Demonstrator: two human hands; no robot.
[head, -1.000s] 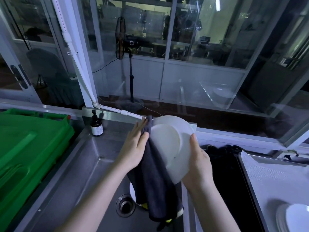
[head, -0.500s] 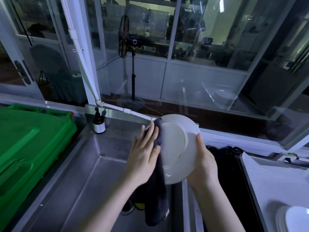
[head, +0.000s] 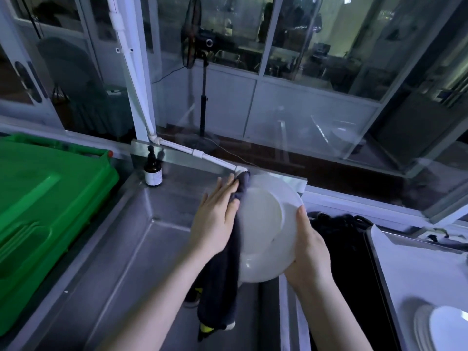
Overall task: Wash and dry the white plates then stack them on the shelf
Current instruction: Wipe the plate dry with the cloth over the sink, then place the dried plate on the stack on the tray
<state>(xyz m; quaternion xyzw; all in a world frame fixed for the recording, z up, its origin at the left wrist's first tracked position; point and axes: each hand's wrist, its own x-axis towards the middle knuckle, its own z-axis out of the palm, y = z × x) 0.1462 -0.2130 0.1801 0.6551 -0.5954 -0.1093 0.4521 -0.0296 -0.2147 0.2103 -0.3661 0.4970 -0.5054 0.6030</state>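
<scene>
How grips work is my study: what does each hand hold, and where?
Right hand grips the white plate by its right rim; left hand presses the dark cloth against it.

Two bare forearms show in the head view, one on each side of the round white ceramic plate point(head: 266, 219). The left forearm point(head: 157, 300), below and left of the plate, is uncovered along all its visible length to the lower edge. The right forearm point(head: 336, 315), below and right of the plate, is uncovered likewise. The left hand point(head: 215, 219), at the plate's left rim, is bare, with long, slim fingers point(head: 224, 187). The right hand point(head: 310, 247), at the plate's right rim, is bare too, with a broad thumb point(head: 301, 217). The nails are too blurred to describe.
</scene>
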